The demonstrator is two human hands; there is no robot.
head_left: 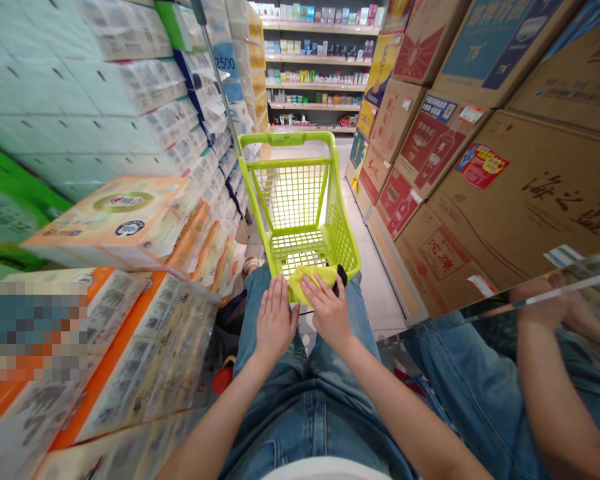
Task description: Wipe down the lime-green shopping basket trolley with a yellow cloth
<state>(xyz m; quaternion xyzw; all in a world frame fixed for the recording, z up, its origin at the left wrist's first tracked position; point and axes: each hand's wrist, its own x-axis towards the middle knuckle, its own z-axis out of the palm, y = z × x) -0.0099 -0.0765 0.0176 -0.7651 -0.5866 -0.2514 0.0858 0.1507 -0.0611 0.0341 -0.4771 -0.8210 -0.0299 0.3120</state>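
A lime-green plastic shopping basket [344, 241] with mesh sides stands tilted in front of my knees. Its long metal pull rod [223, 83] rises at the far left corner. My right hand [327, 312] is on a crumpled yellow cloth [299, 281], fingers pressing it against the basket's near rim. Something black [341, 275] sticks out at the cloth's right end; what it is I cannot make out. My left hand [275, 320] lies flat beside the cloth, fingers stretched out and fingertips at the near rim, holding nothing.
Orange-and-white tissue packs [115, 207] are stacked close on the left, below tall white packs [80, 93]. Cardboard cartons [535, 193] line the right side. Shelves of small goods [320, 60] close the far end. Jeans and an arm [545, 373] show at lower right, possibly a reflection.
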